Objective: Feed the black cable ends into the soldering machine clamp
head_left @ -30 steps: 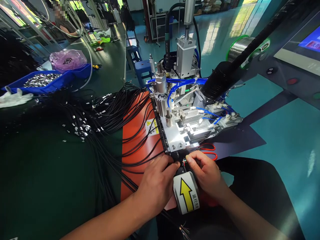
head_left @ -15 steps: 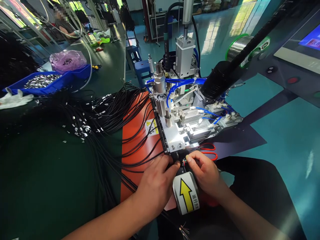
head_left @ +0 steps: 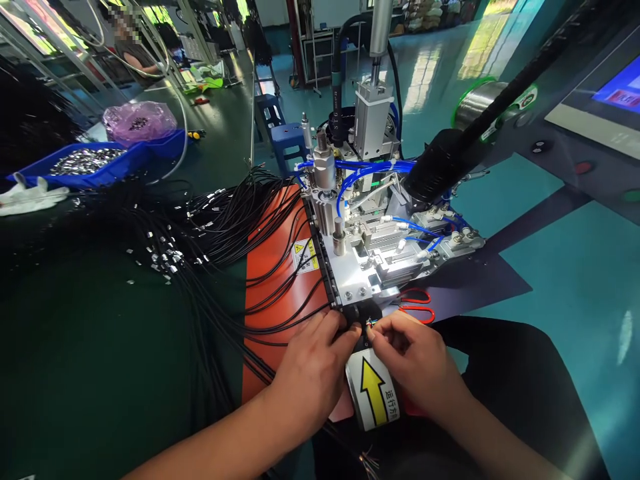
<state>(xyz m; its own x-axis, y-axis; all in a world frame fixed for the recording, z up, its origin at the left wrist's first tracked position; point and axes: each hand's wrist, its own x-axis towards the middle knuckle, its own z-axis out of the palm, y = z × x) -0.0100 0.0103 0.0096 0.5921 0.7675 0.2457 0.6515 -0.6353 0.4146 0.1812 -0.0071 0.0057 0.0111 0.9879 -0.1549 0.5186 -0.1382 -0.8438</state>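
Note:
At the front end of the machine (head_left: 350,270), my left hand (head_left: 317,363) is closed, thumb and forefinger pressed on a black cable end that the fingers mostly hide. Small coloured wires (head_left: 370,323) stick out just beyond its fingertips. My right hand (head_left: 417,350) pinches at these wires with thumb and forefinger, close to my left fingertips. Below both hands is a rounded cover (head_left: 373,390) with a yellow arrow label. Several black cables (head_left: 280,293) lie across an orange sloping plate (head_left: 263,250) beside my left hand.
Red-handled scissors (head_left: 420,313) lie right of the machine's front. Cables with metal connectors (head_left: 167,257) spread over the dark green table (head_left: 100,347). Further back are a blue tray (head_left: 95,177) of metal parts, a pink bag (head_left: 139,122) and a solder wire spool (head_left: 493,103). A person (head_left: 133,50) sits far left.
My right hand has shifted its fingertips slightly down and left, and its fingers now bend closer over the wires. My left hand has stayed in place. The view has tilted slightly.

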